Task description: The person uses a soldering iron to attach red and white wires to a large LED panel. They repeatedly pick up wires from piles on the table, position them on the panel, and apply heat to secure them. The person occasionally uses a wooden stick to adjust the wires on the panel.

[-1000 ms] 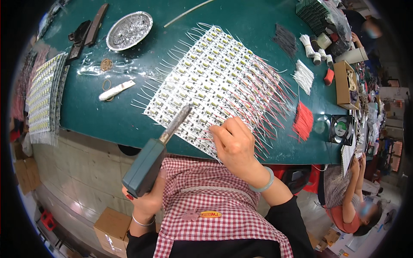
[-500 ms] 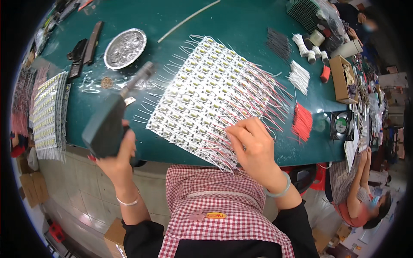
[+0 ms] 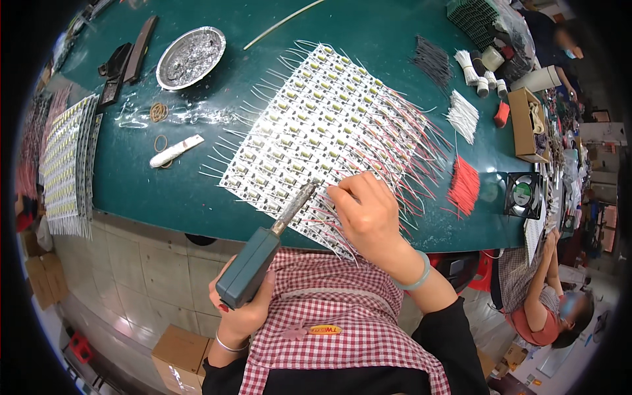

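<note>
A: Left hand [image 3: 245, 315] is gripping the green soldering tool [image 3: 258, 263], tip touching the circuit-board panel [image 3: 322, 135] at its near edge.

B: Right hand [image 3: 368, 214], fingers curled, is pressing the wires there. Beyond, red wire bundle [image 3: 463, 184], foil dish [image 3: 190, 57] are sitting on the green tabletop [image 3: 164, 191].

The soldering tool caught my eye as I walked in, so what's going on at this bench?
A person in a checked apron holds a green-handled soldering tool in the left hand, its tip at the near edge of a big sheet of small circuit boards with red and white wires. The right hand presses on that edge beside the tip. Everything lies on a green table.
</note>
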The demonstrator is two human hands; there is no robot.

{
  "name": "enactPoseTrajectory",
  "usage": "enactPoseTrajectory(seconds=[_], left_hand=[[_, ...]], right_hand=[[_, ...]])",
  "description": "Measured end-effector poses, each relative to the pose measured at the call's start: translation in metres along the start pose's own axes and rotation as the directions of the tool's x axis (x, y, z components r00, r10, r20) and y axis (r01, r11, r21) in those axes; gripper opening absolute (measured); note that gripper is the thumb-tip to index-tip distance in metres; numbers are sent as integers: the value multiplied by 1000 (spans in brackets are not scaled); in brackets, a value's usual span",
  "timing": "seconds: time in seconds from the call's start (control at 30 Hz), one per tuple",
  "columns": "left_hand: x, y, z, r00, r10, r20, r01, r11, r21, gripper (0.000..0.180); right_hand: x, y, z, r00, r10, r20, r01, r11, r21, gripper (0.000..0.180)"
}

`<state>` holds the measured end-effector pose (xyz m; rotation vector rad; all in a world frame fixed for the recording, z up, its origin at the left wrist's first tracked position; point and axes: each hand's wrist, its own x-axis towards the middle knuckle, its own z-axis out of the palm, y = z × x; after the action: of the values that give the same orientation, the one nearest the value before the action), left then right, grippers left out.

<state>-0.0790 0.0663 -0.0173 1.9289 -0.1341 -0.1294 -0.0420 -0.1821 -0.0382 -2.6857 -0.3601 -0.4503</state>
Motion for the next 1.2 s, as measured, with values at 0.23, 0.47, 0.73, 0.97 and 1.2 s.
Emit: enactPoseTrajectory(seconds=[0.23, 0.47, 0.73, 0.97, 1.2], left_hand=[[-1, -5, 3, 993, 100, 69, -104, 992, 68, 22], [-2, -9, 6, 992, 70, 101, -77, 995, 61, 23], [-1, -5, 7, 995, 29, 99, -37, 996, 82, 21], [2, -2, 7, 995, 49, 87, -51, 999, 17, 22], [-2, 4, -11, 963, 34, -266, -17, 998, 68, 23]], right_hand=[[-3, 1, 4, 999, -37, -34, 37, 999, -8, 22], [-4, 2, 6, 998, -55, -42, 55, 998, -8, 22], [-2, -2, 3, 994, -111, -3, 110, 991, -72, 36], [0, -1, 6, 988, -153, -31, 149, 984, -101, 24], [0, -2, 6, 989, -146, -32, 142, 984, -105, 23]])
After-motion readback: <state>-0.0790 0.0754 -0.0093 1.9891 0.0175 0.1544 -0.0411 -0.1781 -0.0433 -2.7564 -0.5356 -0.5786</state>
